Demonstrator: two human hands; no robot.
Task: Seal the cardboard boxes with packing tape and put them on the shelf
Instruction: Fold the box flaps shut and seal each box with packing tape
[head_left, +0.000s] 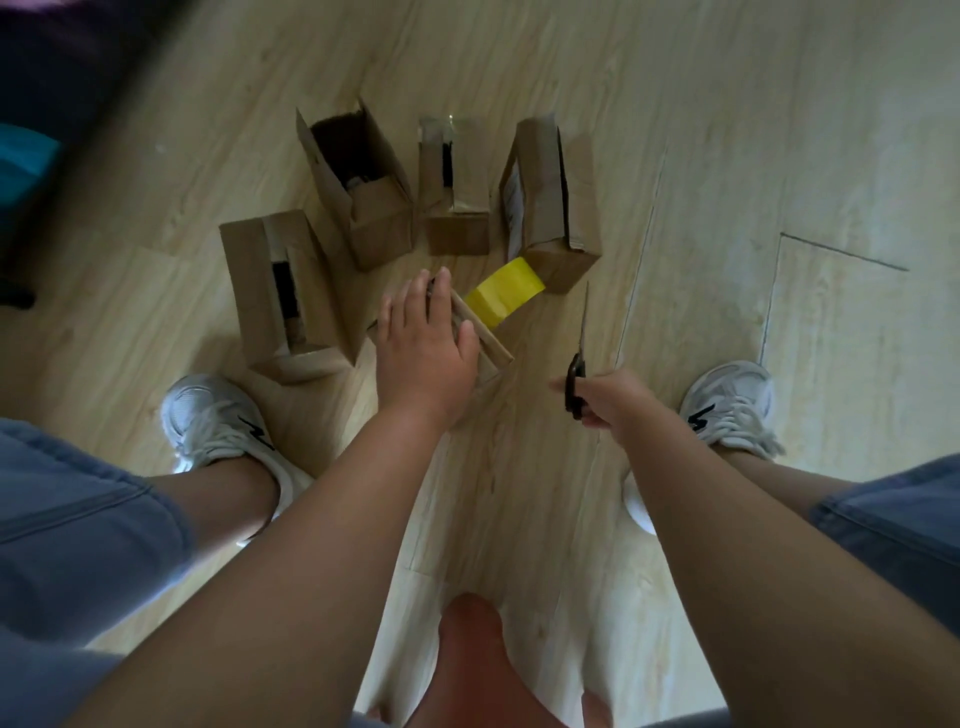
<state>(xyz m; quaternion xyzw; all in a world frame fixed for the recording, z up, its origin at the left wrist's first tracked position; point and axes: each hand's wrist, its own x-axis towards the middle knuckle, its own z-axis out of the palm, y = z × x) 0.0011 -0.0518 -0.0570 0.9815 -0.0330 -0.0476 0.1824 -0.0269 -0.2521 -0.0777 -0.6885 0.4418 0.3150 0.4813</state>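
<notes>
Left hand (426, 348), fingers (415, 304) flat, presses small brown cardboard box (488, 359); black-handled scissors (578, 364) gripped in right hand (618, 402) may nick it while cutting yellow packing tape (504, 293).

Three boxes stand in a row on the floor (779, 156), farthest from the person: the left box (363, 192), the middle box (457, 197) and the right box (550, 208). A fourth box (280, 296) stands nearer, to their left. Right of it a fifth box (488, 348) lies under the left hand (423, 353) — the tape roll (501, 293) just beyond it, before the right box. Further right, the right hand (618, 400) holds the scissors (579, 364).
</notes>
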